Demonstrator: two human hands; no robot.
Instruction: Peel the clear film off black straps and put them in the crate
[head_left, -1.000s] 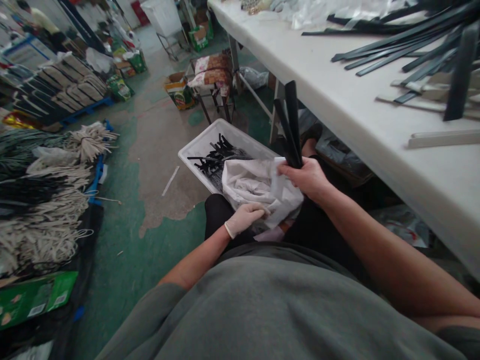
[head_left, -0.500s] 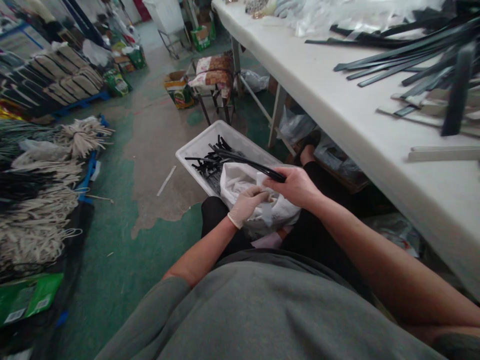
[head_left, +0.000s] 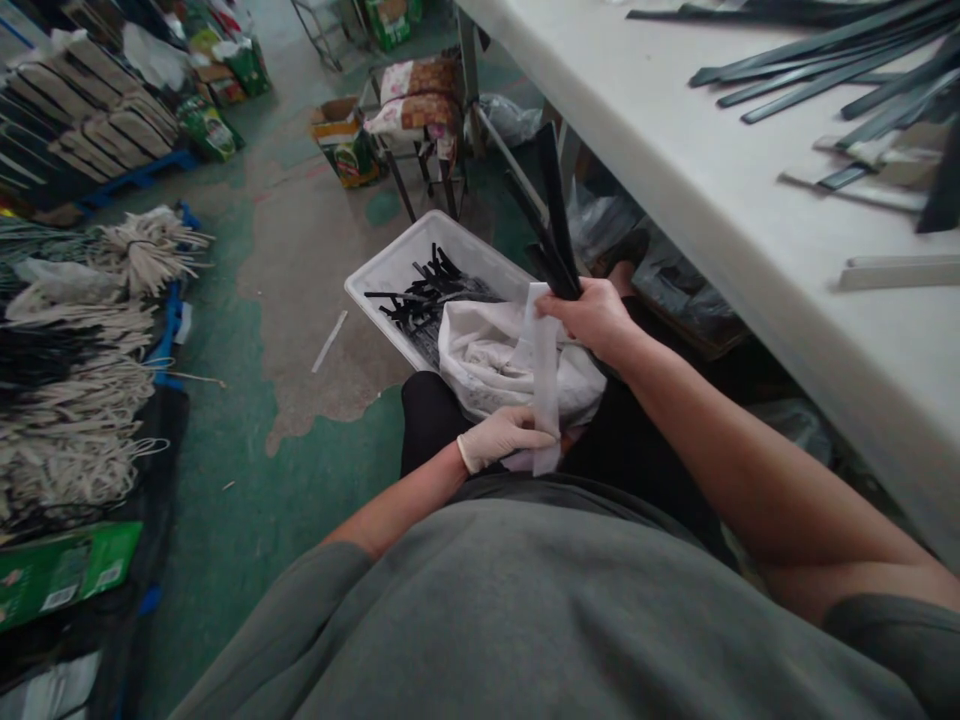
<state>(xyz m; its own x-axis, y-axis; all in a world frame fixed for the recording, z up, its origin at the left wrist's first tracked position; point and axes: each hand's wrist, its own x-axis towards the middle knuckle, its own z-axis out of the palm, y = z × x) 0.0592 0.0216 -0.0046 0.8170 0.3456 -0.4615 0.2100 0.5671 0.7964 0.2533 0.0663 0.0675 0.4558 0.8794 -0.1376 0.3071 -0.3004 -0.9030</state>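
My right hand (head_left: 589, 318) is closed around several black flat strips (head_left: 553, 215) that point up and away from me. Its thumb and finger also pinch the top of a translucent white strip (head_left: 546, 375). In a thin pale glove, my left hand (head_left: 506, 438) grips the lower end of that same white strip, so it hangs between both hands. Behind the strip, a white sack (head_left: 480, 350) with a rolled-open mouth rests by my knees. Beyond it stands a white plastic bin (head_left: 375, 268) with short black pieces (head_left: 431, 290) inside.
A white-covered table (head_left: 675, 160) runs along my right, bearing dark flat strips (head_left: 795, 80). Ahead are a stool with a cushion (head_left: 420, 95) and a cardboard box (head_left: 345, 145). Bundles of pale cord (head_left: 82, 400) lie on the left. One white strip (head_left: 330, 342) is on the floor.
The black strips have swung from pointing left over the bin to pointing upward. My left hand has moved down toward me, and the white strip now stretches between my hands.
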